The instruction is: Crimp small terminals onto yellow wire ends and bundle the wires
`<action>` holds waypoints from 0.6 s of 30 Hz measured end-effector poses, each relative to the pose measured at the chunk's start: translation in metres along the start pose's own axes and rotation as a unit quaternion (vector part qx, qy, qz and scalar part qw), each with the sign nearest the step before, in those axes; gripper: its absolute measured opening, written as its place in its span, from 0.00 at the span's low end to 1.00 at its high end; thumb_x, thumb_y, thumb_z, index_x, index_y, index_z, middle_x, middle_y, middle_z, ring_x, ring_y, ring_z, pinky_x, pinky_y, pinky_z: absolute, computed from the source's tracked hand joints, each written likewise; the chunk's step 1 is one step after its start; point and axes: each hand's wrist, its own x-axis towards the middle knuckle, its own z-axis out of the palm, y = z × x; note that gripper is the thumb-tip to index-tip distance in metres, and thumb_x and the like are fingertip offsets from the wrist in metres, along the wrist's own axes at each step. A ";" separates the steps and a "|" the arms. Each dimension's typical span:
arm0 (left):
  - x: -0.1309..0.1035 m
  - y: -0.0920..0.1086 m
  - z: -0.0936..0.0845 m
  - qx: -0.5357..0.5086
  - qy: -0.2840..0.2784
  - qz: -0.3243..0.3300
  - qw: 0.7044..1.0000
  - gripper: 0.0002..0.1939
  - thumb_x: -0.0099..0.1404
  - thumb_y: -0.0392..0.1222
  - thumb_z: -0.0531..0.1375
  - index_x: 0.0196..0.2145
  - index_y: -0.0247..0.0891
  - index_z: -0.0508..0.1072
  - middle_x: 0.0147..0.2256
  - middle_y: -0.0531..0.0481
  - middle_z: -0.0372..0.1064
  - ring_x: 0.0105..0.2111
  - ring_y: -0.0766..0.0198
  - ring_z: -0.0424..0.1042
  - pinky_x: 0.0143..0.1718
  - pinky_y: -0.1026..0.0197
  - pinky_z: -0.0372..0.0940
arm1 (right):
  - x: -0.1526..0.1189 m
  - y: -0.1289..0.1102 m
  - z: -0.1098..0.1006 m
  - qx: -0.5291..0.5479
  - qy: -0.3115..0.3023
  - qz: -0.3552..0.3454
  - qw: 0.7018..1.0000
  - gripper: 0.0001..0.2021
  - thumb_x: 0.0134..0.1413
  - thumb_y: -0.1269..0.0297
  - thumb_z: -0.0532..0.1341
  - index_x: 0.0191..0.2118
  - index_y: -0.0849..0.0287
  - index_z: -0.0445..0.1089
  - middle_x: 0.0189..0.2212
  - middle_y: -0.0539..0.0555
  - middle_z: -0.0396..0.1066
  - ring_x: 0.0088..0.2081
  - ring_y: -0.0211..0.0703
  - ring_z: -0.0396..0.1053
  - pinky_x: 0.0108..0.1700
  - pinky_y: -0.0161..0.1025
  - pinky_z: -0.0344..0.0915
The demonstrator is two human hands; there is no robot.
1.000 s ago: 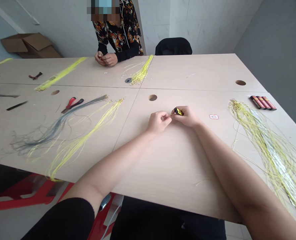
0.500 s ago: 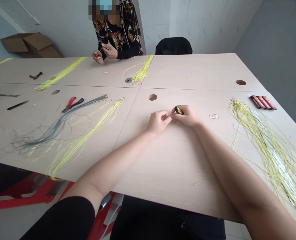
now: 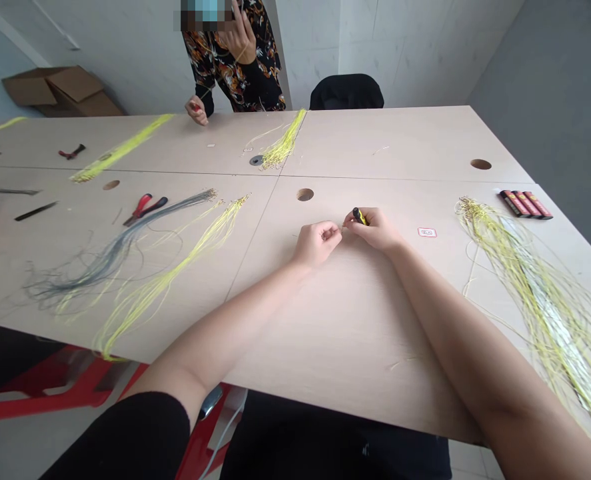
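Note:
My right hand [image 3: 372, 229] is closed around a small black-and-yellow cylinder [image 3: 360, 216], whose exact kind I cannot make out. Just left of it, almost touching, my left hand [image 3: 318, 243] is pinched shut. Something tiny and gold-coloured shows at the right fingertips, too small to name. Whatever the left fingers hold is hidden. Both hands are above the wooden table [image 3: 345, 340], near its round hole [image 3: 305, 195]. Right of my right hand lies a small white label with a red border [image 3: 427, 233].
Yellow line bundles lie left [image 3: 175, 270] and right [image 3: 520, 280], with small gold ends. A grey line bundle [image 3: 112, 250] and red-black pliers [image 3: 145, 208] are at left. Several red-black cylinders [image 3: 526, 205] sit far right. Across the table is a co-worker [image 3: 255, 80], beside a black chair [image 3: 346, 92].
The black-and-yellow cylinder has tilted more upright in my right hand. My left hand has barely moved. The co-worker has raised one hand towards the face, drawing out a thin line.

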 end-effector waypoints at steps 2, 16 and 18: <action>0.000 0.000 0.000 -0.004 -0.002 0.000 1.000 0.10 0.58 0.42 0.56 0.21 0.37 0.66 0.17 0.58 0.57 0.20 0.71 0.56 0.25 0.66 0.54 | 0.000 -0.002 0.000 -0.002 0.006 0.006 1.000 0.08 0.42 0.61 0.57 0.26 0.60 0.69 0.24 0.50 0.67 0.29 0.38 0.60 0.33 0.37 0.56; 0.000 -0.003 0.000 -0.019 0.006 0.001 1.000 0.09 0.57 0.42 0.57 0.22 0.37 0.68 0.18 0.58 0.59 0.21 0.71 0.58 0.26 0.66 0.55 | -0.001 0.002 -0.001 0.006 -0.005 0.006 1.000 0.09 0.42 0.61 0.60 0.29 0.60 0.69 0.18 0.45 0.56 0.23 0.33 0.50 0.27 0.36 0.48; 0.000 -0.003 0.000 -0.019 0.005 -0.001 1.000 0.09 0.57 0.42 0.57 0.22 0.37 0.68 0.18 0.58 0.60 0.21 0.71 0.58 0.26 0.66 0.55 | -0.002 0.001 -0.001 0.012 -0.011 0.007 1.000 0.09 0.42 0.60 0.60 0.29 0.60 0.69 0.17 0.44 0.55 0.22 0.32 0.49 0.27 0.36 0.47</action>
